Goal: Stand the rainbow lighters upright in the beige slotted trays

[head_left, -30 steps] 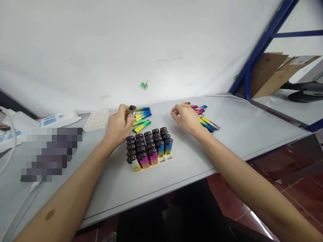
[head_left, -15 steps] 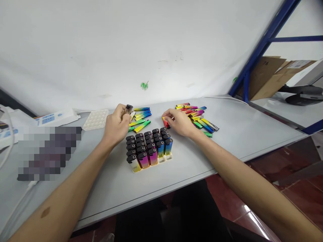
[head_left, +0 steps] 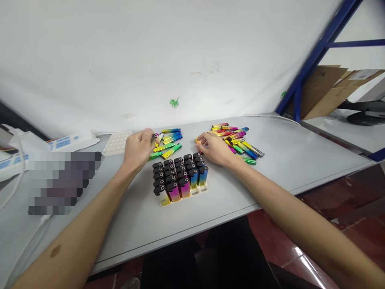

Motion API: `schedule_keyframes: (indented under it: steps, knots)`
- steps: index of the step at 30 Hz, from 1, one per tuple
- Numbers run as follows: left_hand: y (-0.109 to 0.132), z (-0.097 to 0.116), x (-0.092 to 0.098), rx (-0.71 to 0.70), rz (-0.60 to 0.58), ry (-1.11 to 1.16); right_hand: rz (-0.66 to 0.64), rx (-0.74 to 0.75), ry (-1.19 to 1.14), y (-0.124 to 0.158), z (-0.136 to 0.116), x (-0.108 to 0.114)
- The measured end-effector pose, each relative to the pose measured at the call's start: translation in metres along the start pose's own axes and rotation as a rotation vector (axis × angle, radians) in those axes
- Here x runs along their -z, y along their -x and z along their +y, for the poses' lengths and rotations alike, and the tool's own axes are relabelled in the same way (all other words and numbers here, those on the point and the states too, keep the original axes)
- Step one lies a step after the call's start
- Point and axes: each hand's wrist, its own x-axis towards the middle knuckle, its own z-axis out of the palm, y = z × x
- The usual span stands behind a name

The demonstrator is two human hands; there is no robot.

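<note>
Nearest, a cream slotted plastic tray apparently keeps black-capped metallic lighters upright. Beyond, my left hand grips a dark-capped lighter, cap exposed; my right hand pinches a glossy yellow piece, mostly hidden. Shiny multicoloured strips flank both, presumably for reach.

The left arm is stretched up from the bottom left corner, with a small dark mark seen on its skin, and the left hand is held with its back up and its fingers curled in. The right arm is stretched in from the bottom right corner, and the right hand is tipped inward with its thumb and fingers bent close together. Both arms are bare, and the two hands are held apart, with their fingers turned toward each other
</note>
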Motion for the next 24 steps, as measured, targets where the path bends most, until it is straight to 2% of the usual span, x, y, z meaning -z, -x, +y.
schedule_keyframes:
  steps: [5,14,21,24]
  knots:
    - [-0.0037,-0.0038,-0.0021,0.003,0.006,0.2,-0.01,-0.003,-0.009,0.0005,0.0004,-0.0009]
    - [-0.0019,-0.0054,-0.0022,-0.009,0.002,0.11,-0.042,-0.013,0.023,0.0008,0.0015,-0.0014]
    - [-0.0016,-0.0062,-0.0021,0.003,-0.039,0.192,-0.067,-0.018,0.043,0.0006,0.0012,-0.0015]
    - [0.0014,-0.0036,-0.0024,-0.011,-0.022,0.123,-0.076,-0.025,0.044,0.0007,0.0015,-0.0014]
